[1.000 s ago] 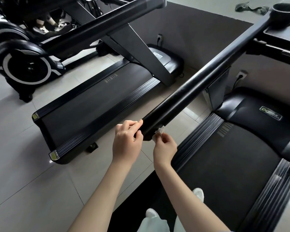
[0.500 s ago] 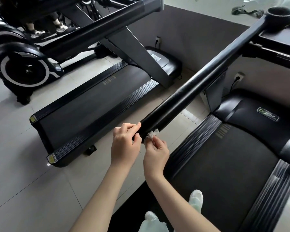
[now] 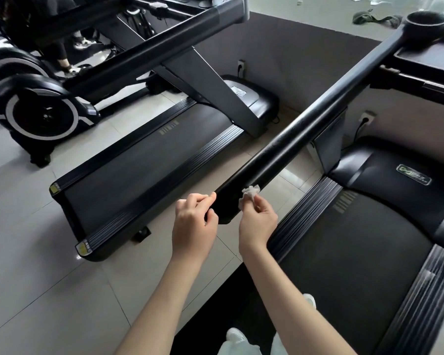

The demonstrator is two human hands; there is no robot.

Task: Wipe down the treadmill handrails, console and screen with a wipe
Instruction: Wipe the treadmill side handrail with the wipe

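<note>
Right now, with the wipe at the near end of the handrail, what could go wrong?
The wipe is a small crumpled wad pinched in the right hand; it may slip out or skip parts of the long handrail. The left hand sits at the rail end; its bare fingers could leave marks there.

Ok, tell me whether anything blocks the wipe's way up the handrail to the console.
Nothing visible does. The right hand pinches the wipe against the handrail near its end; the rail runs bare up to the console. The left hand sits at the tip, behind the wipe.
</note>
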